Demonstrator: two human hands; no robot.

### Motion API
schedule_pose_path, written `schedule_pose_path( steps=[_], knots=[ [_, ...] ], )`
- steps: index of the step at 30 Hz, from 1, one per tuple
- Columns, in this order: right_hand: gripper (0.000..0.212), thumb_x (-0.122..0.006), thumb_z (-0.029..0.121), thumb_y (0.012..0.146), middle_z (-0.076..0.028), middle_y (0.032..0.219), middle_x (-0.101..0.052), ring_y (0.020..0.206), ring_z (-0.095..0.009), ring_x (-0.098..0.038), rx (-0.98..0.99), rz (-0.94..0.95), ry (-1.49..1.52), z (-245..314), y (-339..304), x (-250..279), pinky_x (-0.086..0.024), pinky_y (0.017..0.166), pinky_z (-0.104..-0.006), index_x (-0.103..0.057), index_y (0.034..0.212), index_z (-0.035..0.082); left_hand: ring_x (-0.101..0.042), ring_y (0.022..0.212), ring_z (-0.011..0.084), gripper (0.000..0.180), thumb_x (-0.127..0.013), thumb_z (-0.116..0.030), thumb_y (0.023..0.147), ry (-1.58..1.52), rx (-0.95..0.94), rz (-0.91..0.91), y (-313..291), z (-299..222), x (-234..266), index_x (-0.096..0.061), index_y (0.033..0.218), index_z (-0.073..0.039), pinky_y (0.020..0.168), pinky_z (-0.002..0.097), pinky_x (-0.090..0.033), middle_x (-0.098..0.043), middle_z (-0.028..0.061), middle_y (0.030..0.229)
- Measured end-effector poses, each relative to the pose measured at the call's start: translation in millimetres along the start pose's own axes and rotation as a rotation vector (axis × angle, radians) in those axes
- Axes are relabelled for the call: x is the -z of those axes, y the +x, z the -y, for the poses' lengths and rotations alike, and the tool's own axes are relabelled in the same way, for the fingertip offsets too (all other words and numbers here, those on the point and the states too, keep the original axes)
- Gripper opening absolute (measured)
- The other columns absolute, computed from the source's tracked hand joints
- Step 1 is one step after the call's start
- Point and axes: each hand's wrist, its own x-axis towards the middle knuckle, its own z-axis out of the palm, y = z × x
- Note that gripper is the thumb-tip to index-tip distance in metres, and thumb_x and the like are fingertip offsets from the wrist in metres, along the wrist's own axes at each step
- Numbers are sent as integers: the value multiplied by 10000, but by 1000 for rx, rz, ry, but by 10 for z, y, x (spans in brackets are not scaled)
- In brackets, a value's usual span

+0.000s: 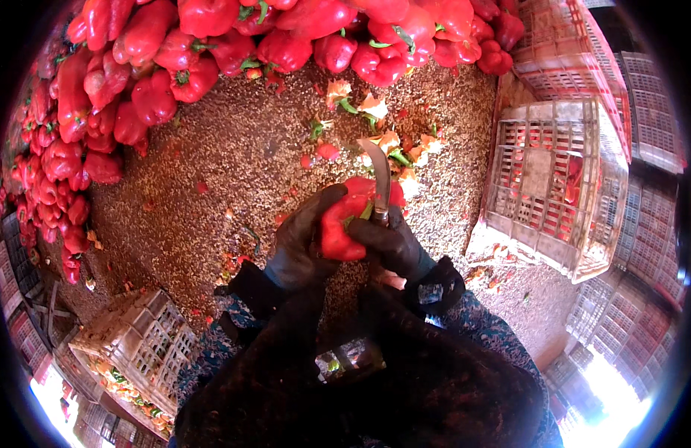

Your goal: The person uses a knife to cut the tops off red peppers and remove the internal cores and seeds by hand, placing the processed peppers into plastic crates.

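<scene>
Pepper [339,233] is held above the gritty floor [271,142], between both grips, stem [366,211] in my view. Left grip [301,235] is clamped on its left side; I read that as bracing. Right grip [392,245] is wrapped round the handle of the knife [381,175], thumb at the pepper, probably for control near the stem. Knife points away from the wearer [286,388], likely to spare the left grip. Loose tops [373,106] lie just beyond; red heap [207,19] curves round ahead and left, easy reach I'd guess. Crate [534,170] sits right, apart from the hands.
</scene>
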Motion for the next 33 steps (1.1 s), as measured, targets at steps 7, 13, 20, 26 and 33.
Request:
schedule_pose_path(
  steps=[7, 13, 20, 26, 33],
  knots=[
    [201, -678, 305, 946, 27, 810, -621, 726, -73, -558, -154, -66, -86, -2, 21, -87, -413, 597, -255, -680, 984, 108, -576, 1265, 325, 848, -880, -152, 733, 207, -178, -77, 47, -43, -31, -445, 1451, -31, 1057, 434, -482, -560, 180, 1395],
    [192, -667, 246, 945, 6, 865, -649, 804, -81, -601, -9, -84, 121, 96, -162, -203, -457, 673, -253, -675, 1028, 73, -484, 1358, 272, 887, -900, -108, 702, 49, 22, 125, 18, -111, 38, -438, 1457, -41, 1125, 418, -417, -496, 153, 1466],
    [163, -640, 188, 938, -3, 878, -660, 830, -88, -616, 3, 61, 23, 231, -195, -179, -476, 709, -269, -674, 1009, 45, -467, 1382, 296, 892, -919, -212, 676, -242, 164, 59, -18, -186, -53, -479, 1434, -47, 1149, 433, -390, -515, 164, 1453],
    [196, -693, 241, 942, 0, 848, -662, 808, -73, -606, -69, -51, -129, 241, -137, -161, -466, 652, -262, -682, 971, 47, -463, 1365, 250, 905, -899, -85, 684, -36, 10, 58, -16, -65, -31, -424, 1454, -50, 1113, 411, -432, -463, 119, 1486],
    [190, -702, 196, 927, -39, 868, -705, 778, -107, -649, 53, -23, -454, 140, 43, -221, -512, 683, -299, -697, 1024, 34, -620, 1160, 249, 792, -842, -215, 724, 224, 121, -46, -1, 24, -67, -456, 1397, -54, 963, 388, -524, -610, 123, 1287]
  ],
)
